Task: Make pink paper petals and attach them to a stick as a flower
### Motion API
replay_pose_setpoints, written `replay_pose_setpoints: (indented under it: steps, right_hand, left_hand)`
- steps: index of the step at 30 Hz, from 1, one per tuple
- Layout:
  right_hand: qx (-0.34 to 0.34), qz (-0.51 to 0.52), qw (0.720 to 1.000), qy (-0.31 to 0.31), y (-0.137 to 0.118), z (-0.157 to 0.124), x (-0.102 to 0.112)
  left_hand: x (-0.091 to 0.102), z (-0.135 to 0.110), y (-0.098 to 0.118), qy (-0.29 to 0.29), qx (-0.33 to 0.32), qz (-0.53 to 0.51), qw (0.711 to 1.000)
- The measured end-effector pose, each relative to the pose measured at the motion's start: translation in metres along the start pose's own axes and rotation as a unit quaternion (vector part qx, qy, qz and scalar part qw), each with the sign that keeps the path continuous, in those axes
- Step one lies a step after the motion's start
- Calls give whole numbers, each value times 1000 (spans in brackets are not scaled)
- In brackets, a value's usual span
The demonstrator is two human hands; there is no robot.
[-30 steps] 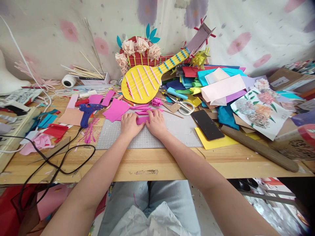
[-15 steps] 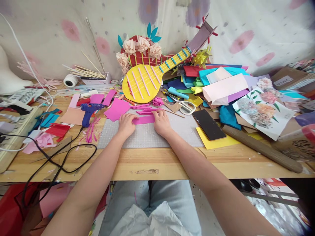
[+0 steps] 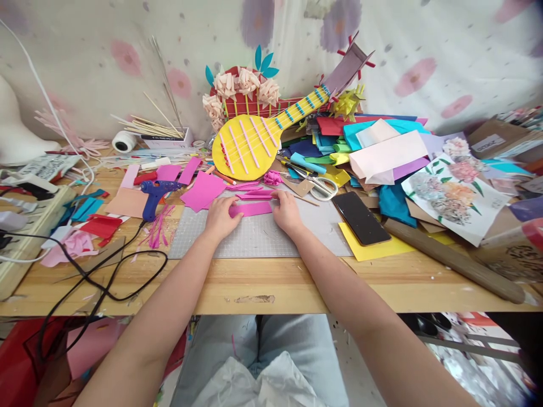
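Note:
Between my hands, on the grey cutting mat (image 3: 322,240), lies a magenta paper strip (image 3: 256,210). My left hand (image 3: 221,218) has its fingers and thumb closed on the strip's left end. At the right end my right hand (image 3: 287,211) is curled over the edge, its fingertips partly hidden. Narrow folded magenta strips (image 3: 253,195) rest just beyond. A larger magenta sheet (image 3: 203,191) lies past my left hand, and a small rolled magenta piece (image 3: 272,178) sits further back.
A yellow paper lute (image 3: 246,148) leans at the back. To the left are a blue glue gun (image 3: 156,198) and its looping black cord (image 3: 111,282). White-handled scissors (image 3: 324,189), a phone (image 3: 360,217) and a brown stick (image 3: 453,260) lie to the right.
My right hand has shifted slightly to the right along the strip, and more of the strip shows between the hands. The whole view has dropped a little.

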State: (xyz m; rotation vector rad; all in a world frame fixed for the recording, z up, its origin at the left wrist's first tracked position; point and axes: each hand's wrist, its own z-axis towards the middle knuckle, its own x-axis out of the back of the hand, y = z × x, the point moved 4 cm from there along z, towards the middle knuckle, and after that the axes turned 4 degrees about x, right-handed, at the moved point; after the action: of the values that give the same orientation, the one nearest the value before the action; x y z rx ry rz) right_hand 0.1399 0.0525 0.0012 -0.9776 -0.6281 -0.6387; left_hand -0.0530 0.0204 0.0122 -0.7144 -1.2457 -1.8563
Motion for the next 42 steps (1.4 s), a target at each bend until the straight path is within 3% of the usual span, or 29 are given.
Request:
replay_pose_setpoints:
  steps: [7, 15, 21, 23, 26, 28, 32, 35, 38, 42]
  right_hand:
    - [16, 36, 999, 24, 1, -1, 1]
    - [135, 5, 991, 5, -23, -5, 4]
    - [182, -25, 983, -22, -33, -8, 0]
    - [185, -22, 982, -13, -35, -9, 3]
    - [197, -17, 980, 12, -39, -11, 11]
    - [206, -19, 978, 23, -44, -12, 17]
    - [232, -24, 972, 29, -54, -13, 22]
    - [261, -33, 964, 33, -58, -12, 20]
    - [280, -63, 957, 25, -57, -12, 12]
    - [286, -108, 952, 8, -57, -13, 6]
  left_hand:
    - [-1, -1, 7, -31, -40, -44, 998]
    - [6, 0, 16, 27, -81, -46, 995]
    - [6, -7, 32, -1, -155, -68, 985]
    - [5, -8, 31, 6, -129, -97, 987]
    - [1, -3, 17, 40, -20, -153, 987]
    - [-5, 2, 7, 30, 47, -205, 977]
    - [-15, 9, -1, -70, 129, -355, 923]
    - [-10, 7, 0, -92, 162, -424, 886]
    - [-5, -1, -1, -54, 179, -458, 869]
    - [-4, -12, -6, 113, 191, -378, 899]
